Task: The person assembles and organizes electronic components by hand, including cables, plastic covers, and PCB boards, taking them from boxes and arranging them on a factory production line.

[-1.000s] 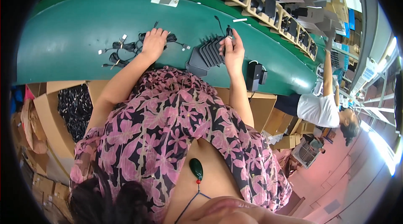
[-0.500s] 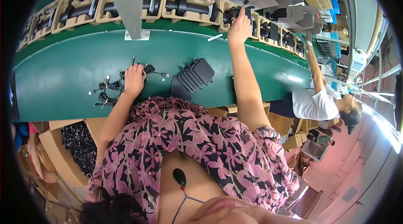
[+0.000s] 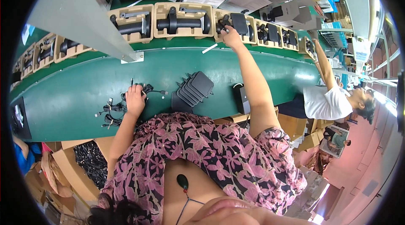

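My left hand (image 3: 136, 100) rests on the green table with its fingers curled over a tied black cable (image 3: 148, 89). One plug sticks up past the fingertips, and a USB end lies to the right. Several more bundled black cables (image 3: 112, 113) lie to the left of this hand. My right hand (image 3: 231, 37) reaches into a tan moulded tray (image 3: 252, 39), fingers closed at black parts on its left side; what they hold is partly hidden. A flat black plate (image 3: 239, 23) sits in that tray beside the fingers. Overlapping black plates (image 3: 194, 92) lie between my arms.
More trays with black parts (image 3: 183, 24) line the far side. A grey metal post (image 3: 99, 24) stands at left. Near my right forearm is a black box (image 3: 242, 98). A carton of black cables (image 3: 90, 161) stands below left; a co-worker (image 3: 327, 102) reaches over the table at right.
My right hand has drawn slightly nearer and left within the tray; the black plate now shows uncovered there. My left hand stays on the cables. The whole view has shifted.
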A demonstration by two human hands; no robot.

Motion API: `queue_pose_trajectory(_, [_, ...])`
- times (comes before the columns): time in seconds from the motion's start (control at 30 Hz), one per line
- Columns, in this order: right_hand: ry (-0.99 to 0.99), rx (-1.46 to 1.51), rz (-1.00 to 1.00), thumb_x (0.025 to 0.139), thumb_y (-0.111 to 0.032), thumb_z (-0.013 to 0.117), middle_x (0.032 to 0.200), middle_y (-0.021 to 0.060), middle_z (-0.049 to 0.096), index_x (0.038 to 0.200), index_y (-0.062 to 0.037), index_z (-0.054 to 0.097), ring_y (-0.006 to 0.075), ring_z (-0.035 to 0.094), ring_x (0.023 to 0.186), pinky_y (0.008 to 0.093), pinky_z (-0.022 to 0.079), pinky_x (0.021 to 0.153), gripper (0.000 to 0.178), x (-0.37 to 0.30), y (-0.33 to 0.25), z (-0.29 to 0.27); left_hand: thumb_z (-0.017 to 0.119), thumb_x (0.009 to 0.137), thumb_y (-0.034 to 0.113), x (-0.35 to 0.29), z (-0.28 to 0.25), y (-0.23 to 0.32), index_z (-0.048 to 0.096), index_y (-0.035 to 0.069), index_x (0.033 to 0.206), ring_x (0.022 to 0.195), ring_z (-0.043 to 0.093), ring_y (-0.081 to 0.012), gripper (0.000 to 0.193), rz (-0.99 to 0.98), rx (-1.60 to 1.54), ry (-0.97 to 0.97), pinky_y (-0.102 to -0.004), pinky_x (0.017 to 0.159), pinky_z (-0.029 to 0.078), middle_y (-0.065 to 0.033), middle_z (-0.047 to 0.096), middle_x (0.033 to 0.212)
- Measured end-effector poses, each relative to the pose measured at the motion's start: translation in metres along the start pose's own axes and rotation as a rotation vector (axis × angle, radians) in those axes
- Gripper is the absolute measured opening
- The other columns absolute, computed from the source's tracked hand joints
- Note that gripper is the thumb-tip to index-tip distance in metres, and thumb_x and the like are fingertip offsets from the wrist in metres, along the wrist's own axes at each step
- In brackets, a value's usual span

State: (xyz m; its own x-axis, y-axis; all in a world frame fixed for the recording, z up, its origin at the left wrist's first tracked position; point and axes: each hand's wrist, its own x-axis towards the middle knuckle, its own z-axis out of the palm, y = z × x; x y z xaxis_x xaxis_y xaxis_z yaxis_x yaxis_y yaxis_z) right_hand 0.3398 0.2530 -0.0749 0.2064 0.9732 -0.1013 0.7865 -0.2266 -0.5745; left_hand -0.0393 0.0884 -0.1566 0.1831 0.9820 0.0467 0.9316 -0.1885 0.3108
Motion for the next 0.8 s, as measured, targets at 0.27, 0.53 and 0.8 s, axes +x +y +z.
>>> queue_pose_trajectory(0.27, [0.015,0.676,0.241,0.082,-0.018,0.052,0.062,0.0126,0.056,0.080,0.0036,0.049,0.0153,0.051,0.043,0.0269,0.043,0.039,0.022,0.045,-0.014,-0.011,0.064,0.062,0.009,-0.005,-0.003,-0.002,0.044,0.008,0.089,0.089,0.045,-0.0272,0.033,-0.025,-0.037,0.007,-0.0383,0.071,0.034,-0.0085,0.047,0.090])
queue_pose_trajectory(0.53, [0.663,-0.263,-0.300,0.079,-0.017,0.052,0.078,0.0160,0.052,0.087,-0.0026,0.044,0.0339,0.053,0.075,0.0442,0.043,0.066,0.019,0.035,-0.011,0.049,0.064,0.061,0.007,-0.011,-0.004,-0.005,0.044,0.008,0.089,0.086,0.045,-0.0278,0.034,-0.021,-0.054,0.034,-0.0382,0.069,0.034,-0.0081,0.047,0.088])
queue_pose_trajectory(0.8, [0.771,-0.347,-0.264,0.077,-0.014,0.046,0.088,0.0107,0.051,0.089,-0.0025,0.054,0.0275,0.047,0.082,0.0369,0.038,0.068,0.018,0.011,-0.018,0.034,0.063,0.063,0.007,-0.004,-0.012,-0.010,0.044,0.008,0.087,0.086,0.045,-0.0292,0.030,-0.007,-0.064,0.035,-0.0390,0.069,0.034,-0.0089,0.047,0.087])
